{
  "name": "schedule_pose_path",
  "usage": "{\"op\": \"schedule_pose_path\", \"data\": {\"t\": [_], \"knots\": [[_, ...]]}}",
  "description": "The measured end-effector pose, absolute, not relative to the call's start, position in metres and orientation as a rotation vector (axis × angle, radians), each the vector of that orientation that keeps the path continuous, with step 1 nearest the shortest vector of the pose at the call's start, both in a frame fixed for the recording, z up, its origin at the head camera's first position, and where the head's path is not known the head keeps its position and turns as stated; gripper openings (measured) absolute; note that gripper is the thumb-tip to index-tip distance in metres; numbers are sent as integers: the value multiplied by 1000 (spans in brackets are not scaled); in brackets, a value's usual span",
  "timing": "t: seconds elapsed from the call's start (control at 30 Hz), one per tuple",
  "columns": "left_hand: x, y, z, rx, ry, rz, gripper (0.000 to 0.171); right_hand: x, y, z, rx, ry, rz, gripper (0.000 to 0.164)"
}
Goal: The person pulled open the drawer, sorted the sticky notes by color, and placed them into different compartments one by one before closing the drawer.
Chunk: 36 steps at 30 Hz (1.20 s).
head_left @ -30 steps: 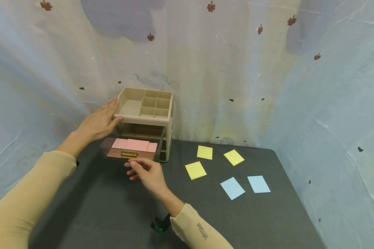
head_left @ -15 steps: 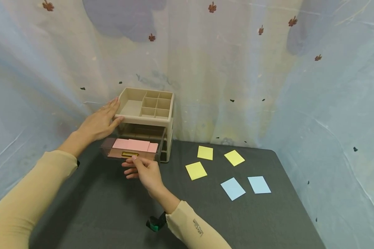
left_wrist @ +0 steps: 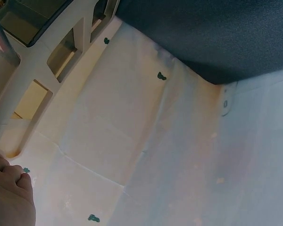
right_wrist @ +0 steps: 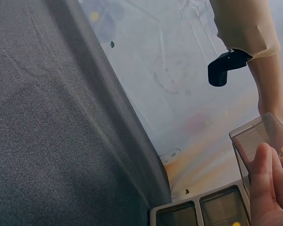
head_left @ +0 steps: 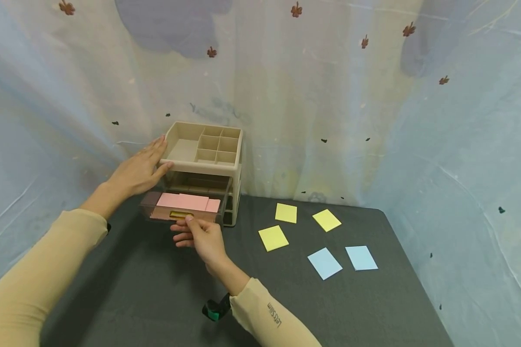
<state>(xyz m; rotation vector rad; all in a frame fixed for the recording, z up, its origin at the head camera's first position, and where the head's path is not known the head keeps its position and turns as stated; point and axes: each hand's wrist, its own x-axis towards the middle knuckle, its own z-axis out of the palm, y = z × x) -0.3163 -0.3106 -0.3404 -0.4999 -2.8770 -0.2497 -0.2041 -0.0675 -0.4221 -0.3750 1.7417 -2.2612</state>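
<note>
A beige desktop organizer (head_left: 199, 167) stands at the back left of the table. Its see-through top drawer (head_left: 147, 212) is pulled out, with pink sticky notes (head_left: 185, 201) lying in it. My left hand (head_left: 138, 168) rests against the organizer's upper left side, fingers extended and thumb at the front edge. Low on the drawer's front, the thumb and forefinger of my right hand (head_left: 206, 241) pinch the gold handle (head_left: 175, 214); the other fingers stay loosely extended. The exact contact is partly hidden. In the right wrist view these fingers lie beside the drawer front.
Right of the organizer lie yellow sticky notes, such as the nearest yellow note (head_left: 273, 238), and two blue ones, including the left blue note (head_left: 324, 263). The dark tabletop (head_left: 156, 299) ends at a patterned curtain (head_left: 286, 96). Divided compartments (head_left: 217, 143) top the organizer.
My right hand has shifted slightly left and turned, its thumb now up at the handle. The left hand and drawer stay where they were.
</note>
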Motion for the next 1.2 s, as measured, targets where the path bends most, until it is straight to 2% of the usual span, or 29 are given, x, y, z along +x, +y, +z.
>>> {"op": "schedule_pose_path", "data": {"t": [1.2], "knots": [[-314, -309, -335, -493, -2909, -238, 81, -225, -71, -415, -369, 1788, -2294, 38]]}}
